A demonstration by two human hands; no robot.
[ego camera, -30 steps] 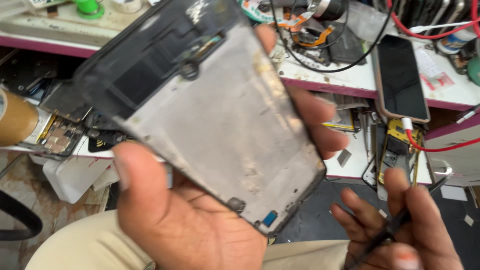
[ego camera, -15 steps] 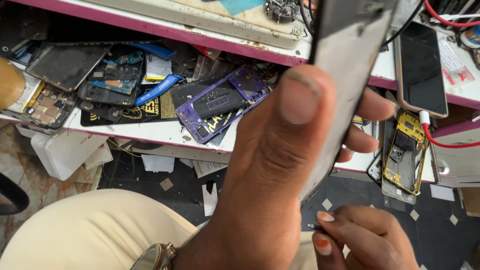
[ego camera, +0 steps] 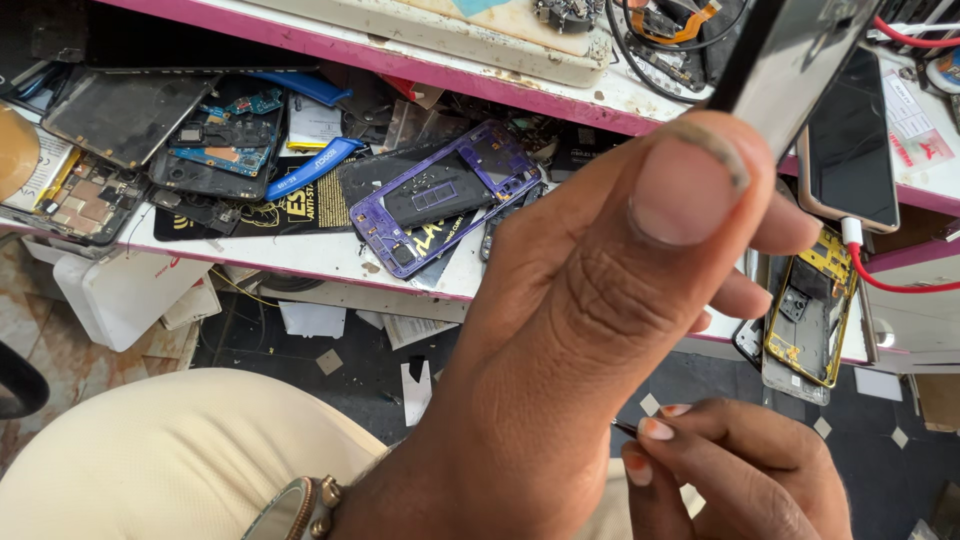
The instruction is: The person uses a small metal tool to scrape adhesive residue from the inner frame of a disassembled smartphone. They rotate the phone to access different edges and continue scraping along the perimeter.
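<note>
Since a second ago, the left hand (ego camera: 590, 330) has been turning the flat grey-backed phone panel with its dark glossy face (ego camera: 800, 60) from lying broad and open to the camera to standing almost edge-on, and the view has been dropping toward the lower shelf. That hand is now filling the middle of the picture, its thumb pressing against the near side of the panel and its fingers wrapping round the far side, so it is clamping the panel firmly at its lower end. The panel itself is rising up and to the right, out past the top edge, in front of the pink-edged white workbench (ego camera: 420, 70).

Lower right, the right hand (ego camera: 740, 470) is hovering just beneath the left one, its fingertips pinching together on a thin dark tool (ego camera: 625, 428) of which only a short tip is showing; what kind of tool it is cannot be told. A round metal wristwatch (ego camera: 295, 510) is sitting on the left wrist, above a cream-trousered thigh (ego camera: 170, 460).

Behind the hands, a purple plastic phone frame (ego camera: 440, 195) is lying on the cluttered lower shelf among circuit boards and dark back covers. To the right, a gold-rimmed phone with a black screen (ego camera: 850, 140) is lying on the bench with a red cable (ego camera: 900, 282) plugged into its lower end, and a yellow opened phone chassis (ego camera: 815, 315) is lying just below it.
</note>
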